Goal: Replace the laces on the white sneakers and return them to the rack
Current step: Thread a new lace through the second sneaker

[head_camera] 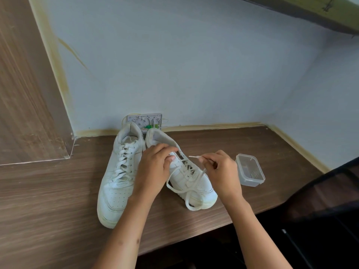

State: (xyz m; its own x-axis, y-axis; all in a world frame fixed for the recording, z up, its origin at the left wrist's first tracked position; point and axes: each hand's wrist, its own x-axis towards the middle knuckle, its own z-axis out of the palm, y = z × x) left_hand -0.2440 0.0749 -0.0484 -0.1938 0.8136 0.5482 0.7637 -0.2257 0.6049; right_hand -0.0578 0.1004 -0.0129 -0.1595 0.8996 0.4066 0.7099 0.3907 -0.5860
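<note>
Two white sneakers are set side by side on the wooden tabletop (58, 191), heels toward the back edge by the wall and toes toward the front edge. The left sneaker (118, 177) is laced through its whole row of eyelets and is touched by neither hand. The right sneaker (186, 171) is tilted onto its side, so that its eyelet row is turned to the right, and only its lower eyelets are laced.

The left hand (153, 167) is laid over the tongue and collar of the right sneaker, with the fingers curled round the upper and the thumb pressed near the top eyelets; the shoe is gripped by it. The right hand (221, 169) is held just right of the same shoe, and one end of the white lace (186, 193) is pinched between its thumb and fingers, the stiff tip being pointed left toward the top eyelets. The slack of the lace is draped in loose loops over the toe of the right sneaker and onto the tabletop near the front edge.

A clear plastic container (250, 169) is placed just right of the right hand, without a lid. A small wall box (144, 120) with green parts inside is seen behind the heels, at the back edge. A dark chair (320, 202) is seen off the right front corner.
</note>
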